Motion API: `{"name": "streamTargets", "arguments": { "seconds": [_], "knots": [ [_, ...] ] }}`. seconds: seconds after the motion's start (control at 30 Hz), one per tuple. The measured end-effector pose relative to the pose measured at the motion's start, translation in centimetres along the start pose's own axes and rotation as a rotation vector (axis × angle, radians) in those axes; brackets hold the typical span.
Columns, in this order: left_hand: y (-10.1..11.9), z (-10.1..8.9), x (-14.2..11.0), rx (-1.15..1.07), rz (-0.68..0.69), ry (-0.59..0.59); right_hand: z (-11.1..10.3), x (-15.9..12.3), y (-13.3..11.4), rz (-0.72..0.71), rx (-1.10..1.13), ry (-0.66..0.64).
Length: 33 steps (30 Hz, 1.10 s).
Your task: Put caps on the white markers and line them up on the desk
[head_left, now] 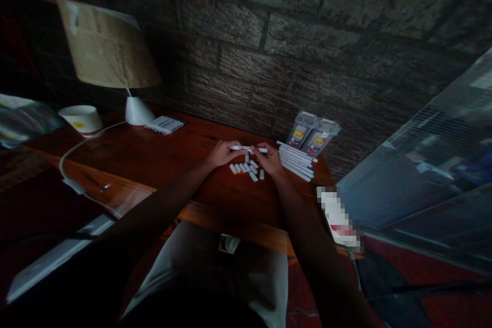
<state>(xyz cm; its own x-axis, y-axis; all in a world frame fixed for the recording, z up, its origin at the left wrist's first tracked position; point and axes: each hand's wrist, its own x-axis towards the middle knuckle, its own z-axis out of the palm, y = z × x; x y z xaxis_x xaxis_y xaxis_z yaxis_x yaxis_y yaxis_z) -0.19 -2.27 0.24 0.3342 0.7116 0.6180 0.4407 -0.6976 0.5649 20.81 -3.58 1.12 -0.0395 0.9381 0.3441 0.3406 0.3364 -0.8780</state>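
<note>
Both my hands meet over the far middle of a dark wooden table (161,154). My left hand (220,154) and my right hand (271,159) are closed on the two ends of a white marker (246,149), held level between them. Just below the hands lie several short white marker caps (246,168) with coloured tips, scattered on the wood. A row of white markers (296,160) lies side by side to the right of my right hand.
Two clear marker packs (313,135) lean on the brick wall at the back right. Another marker set (165,124), a white lamp base (137,111) with a tan shade and a white bowl (82,119) stand at the back left. A cable (73,151) crosses the left side.
</note>
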Motion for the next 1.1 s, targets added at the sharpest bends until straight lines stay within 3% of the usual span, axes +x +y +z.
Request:
{"name": "streamTargets", "arguments": {
  "seconds": [0.13,0.53,1.1],
  "knots": [
    [0.3,-0.1,-0.1,0.053,0.017,-0.048,-0.1,-0.2,-0.5,0.049,0.001,0.0],
    [0.5,-0.1,0.0,0.047,-0.018,-0.051,-0.2,-0.3,-0.4,-0.128,-0.154,0.038],
    [0.4,-0.1,0.0,0.004,-0.032,-0.022,0.3,0.1,0.8,-0.159,-0.097,0.006]
  ]
}}
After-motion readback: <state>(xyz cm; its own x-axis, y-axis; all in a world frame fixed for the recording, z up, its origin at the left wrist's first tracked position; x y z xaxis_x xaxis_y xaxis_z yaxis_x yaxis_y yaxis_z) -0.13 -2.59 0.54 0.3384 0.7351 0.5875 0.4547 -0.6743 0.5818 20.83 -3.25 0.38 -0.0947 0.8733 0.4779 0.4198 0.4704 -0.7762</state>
